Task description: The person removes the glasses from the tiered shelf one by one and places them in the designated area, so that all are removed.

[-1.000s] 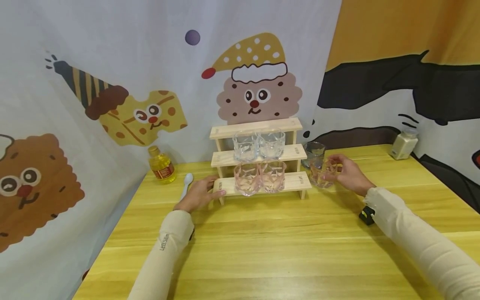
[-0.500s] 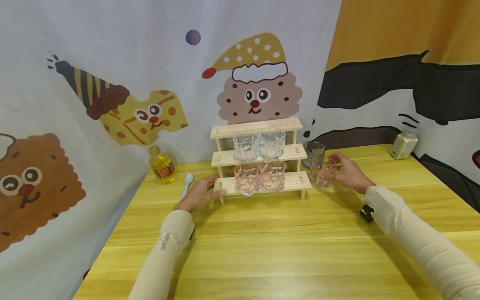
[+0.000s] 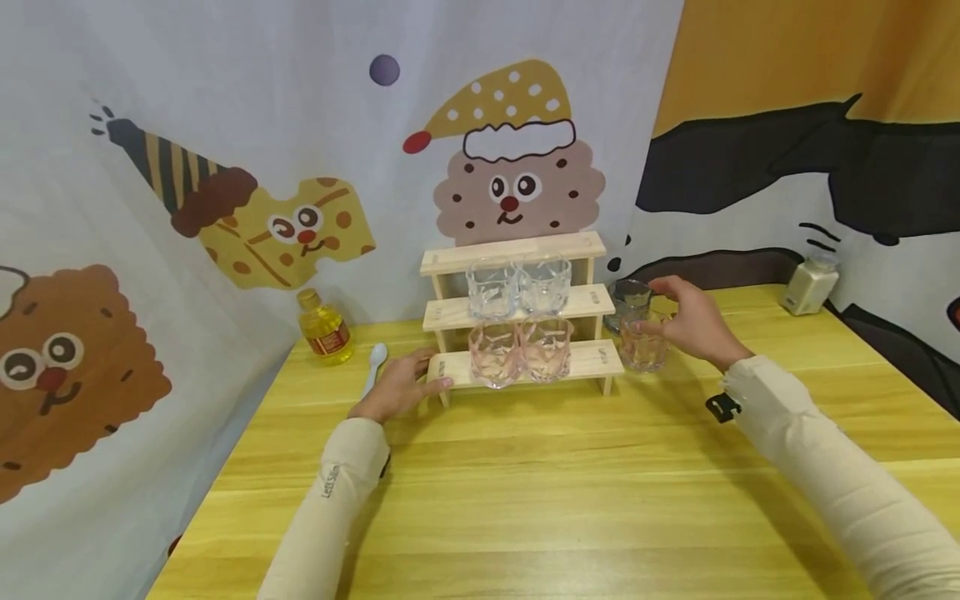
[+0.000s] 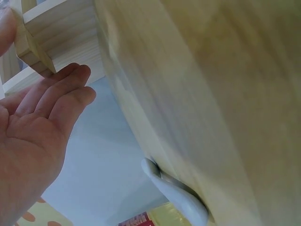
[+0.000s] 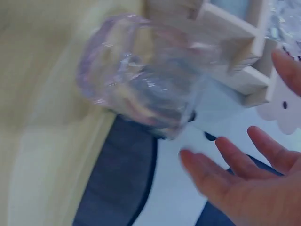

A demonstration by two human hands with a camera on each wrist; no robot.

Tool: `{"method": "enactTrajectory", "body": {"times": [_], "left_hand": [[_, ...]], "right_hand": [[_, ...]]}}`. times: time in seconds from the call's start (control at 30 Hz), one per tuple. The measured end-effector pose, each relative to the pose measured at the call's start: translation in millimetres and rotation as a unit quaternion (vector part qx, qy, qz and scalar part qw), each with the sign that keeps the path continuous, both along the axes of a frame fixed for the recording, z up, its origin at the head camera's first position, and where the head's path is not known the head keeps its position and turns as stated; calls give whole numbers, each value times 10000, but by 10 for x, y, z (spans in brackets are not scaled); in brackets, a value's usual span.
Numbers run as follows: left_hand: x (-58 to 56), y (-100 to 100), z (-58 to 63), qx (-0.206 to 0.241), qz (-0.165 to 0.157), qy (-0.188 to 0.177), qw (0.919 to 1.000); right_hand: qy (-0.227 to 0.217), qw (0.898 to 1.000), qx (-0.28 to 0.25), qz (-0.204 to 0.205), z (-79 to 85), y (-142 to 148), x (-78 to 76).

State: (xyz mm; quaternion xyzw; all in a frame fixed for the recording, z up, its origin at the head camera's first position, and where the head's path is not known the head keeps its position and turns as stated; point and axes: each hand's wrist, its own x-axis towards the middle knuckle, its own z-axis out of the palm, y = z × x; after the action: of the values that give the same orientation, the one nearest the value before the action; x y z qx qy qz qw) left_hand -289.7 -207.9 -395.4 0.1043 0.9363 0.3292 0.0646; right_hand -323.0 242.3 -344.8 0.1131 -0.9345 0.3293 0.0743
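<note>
In the head view, a three-step wooden display stand (image 3: pixel 525 367) stands at the table's back. Two pinkish faceted glasses (image 3: pixel 546 354) sit side by side on its lowest step. Two clear glasses (image 3: pixel 491 292) occupy the middle step. My left hand (image 3: pixel 397 385) holds the lowest step's left end, thumb in front and fingers behind; the left wrist view shows the fingertips (image 4: pixel 81 75) at the board's end. Right of the stand, a pinkish glass (image 3: pixel 643 352) rests on the table before a dark grey glass (image 3: pixel 628 298). Just above them, my right hand (image 3: pixel 697 323) has its fingers spread, clear of the pinkish glass (image 5: pixel 136 70).
Left of the stand lie a pale spoon (image 3: pixel 375 362) and an upright bottle of yellow oil (image 3: pixel 324 329). A jar of pale contents (image 3: pixel 810 287) stands at the back right. Behind the wooden table (image 3: pixel 525 500) hangs a cartoon-printed cloth (image 3: pixel 300 83).
My right hand has let go of the pinkish glass and risen slightly, up and back toward the dark glass. The left hand stays at the stand's end.
</note>
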Motion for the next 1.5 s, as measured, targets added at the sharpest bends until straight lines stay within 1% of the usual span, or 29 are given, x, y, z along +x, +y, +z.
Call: {"method": "enactTrajectory", "body": {"times": [0.1, 0.13, 0.23, 0.37, 0.6, 0.7, 0.8, 0.93, 1.0, 1.23, 1.43, 1.5], "left_hand": [[-1, 4, 3, 22, 8, 1, 10000], [0, 6, 5, 50, -18, 6, 10000], [0, 9, 14, 148, -35, -40, 9999], [-6, 13, 15, 142, -29, -98, 9998], [-15, 8, 7, 18, -73, -40, 10000], [-13, 8, 4, -2, -52, -67, 10000], [-8, 8, 6, -18, -21, -77, 10000], [-5, 7, -1, -19, -8, -28, 10000], [-6, 9, -6, -33, -16, -9, 10000], [-4, 6, 0, -87, -24, 16, 10000], [-10, 5, -2, -44, -27, -33, 10000], [-9, 5, 6, -31, -11, -62, 10000]], "right_hand": [[330, 9993, -157, -44, 72, -46, 29], [371, 9990, -227, -50, 95, -66, 40], [381, 9978, -546, -11, 164, -140, 81], [340, 9940, -1028, 170, 229, -263, 117], [362, 9844, -1629, 549, 235, -509, 52], [229, 9806, -1819, 690, 237, -611, 4], [5, 9762, -2003, 829, 248, -703, -47], [-339, 9701, -2223, 917, 259, -818, -106], [-473, 9681, -2296, 889, 261, -875, -135], [-577, 9698, -2226, 810, 299, -1066, -222], [-601, 9624, -2482, 923, 305, -1172, -278], [-565, 9616, -2525, 913, 306, -1194, -294]]}}
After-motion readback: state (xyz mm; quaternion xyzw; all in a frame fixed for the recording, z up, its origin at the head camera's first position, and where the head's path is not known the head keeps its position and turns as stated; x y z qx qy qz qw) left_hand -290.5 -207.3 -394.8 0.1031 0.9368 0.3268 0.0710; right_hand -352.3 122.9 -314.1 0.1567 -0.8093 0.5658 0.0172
